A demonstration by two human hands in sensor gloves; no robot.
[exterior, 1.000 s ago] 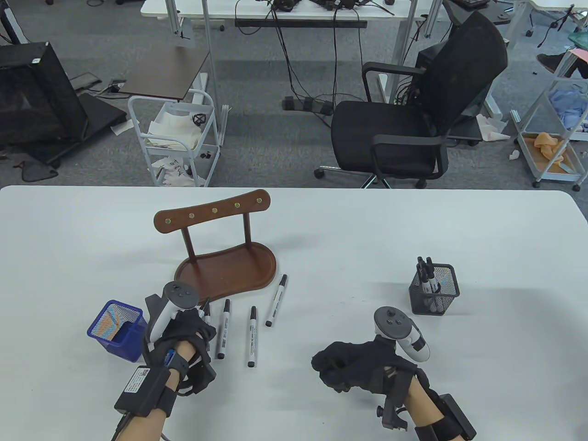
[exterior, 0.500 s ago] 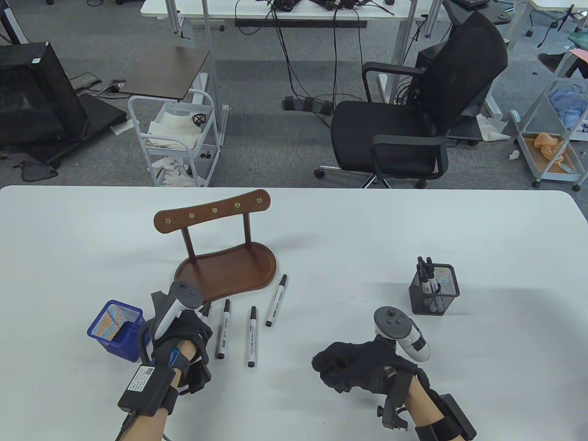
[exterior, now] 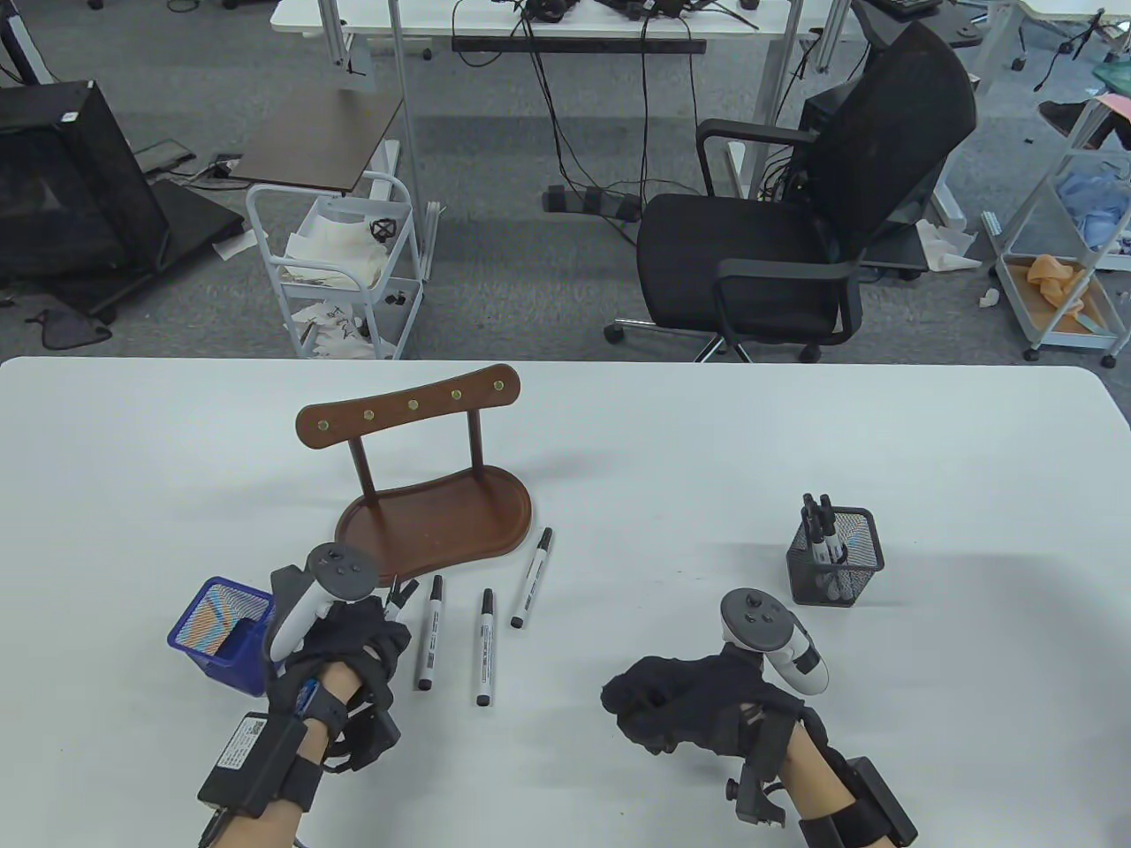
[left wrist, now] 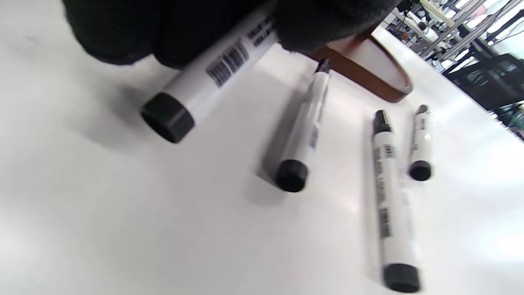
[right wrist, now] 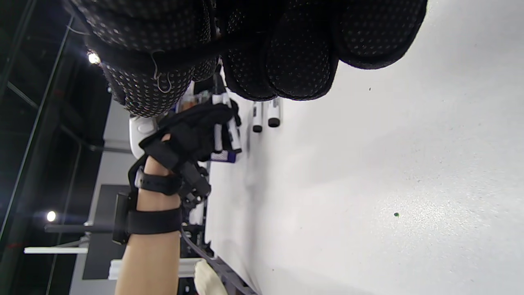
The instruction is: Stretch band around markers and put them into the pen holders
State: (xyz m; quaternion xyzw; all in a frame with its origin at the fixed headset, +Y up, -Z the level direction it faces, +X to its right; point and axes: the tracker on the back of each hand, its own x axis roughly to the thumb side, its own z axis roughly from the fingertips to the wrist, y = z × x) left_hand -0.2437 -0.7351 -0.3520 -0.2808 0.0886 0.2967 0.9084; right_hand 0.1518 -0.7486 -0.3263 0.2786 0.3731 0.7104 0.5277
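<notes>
My left hand (exterior: 367,632) grips white markers with black caps (exterior: 400,596) just in front of the wooden stand; two of them (right wrist: 226,135) show in its fist in the right wrist view, and one (left wrist: 213,76) fills the left wrist view. Three loose markers (exterior: 429,632) (exterior: 485,647) (exterior: 532,578) lie flat to its right. A blue pen holder (exterior: 221,632) stands left of that hand. A black mesh pen holder (exterior: 835,556) with several markers stands at the right. My right hand (exterior: 658,702) rests on the table with fingers (right wrist: 294,61) curled; nothing shows in it. No band is visible.
A brown wooden stand (exterior: 433,521) with a raised rail sits behind the loose markers. Beyond the table's far edge are a black office chair (exterior: 795,221) and a white trolley (exterior: 331,265).
My left hand has drifted a little left and back toward the person with its markers. The right hand and the loose markers have not moved.
</notes>
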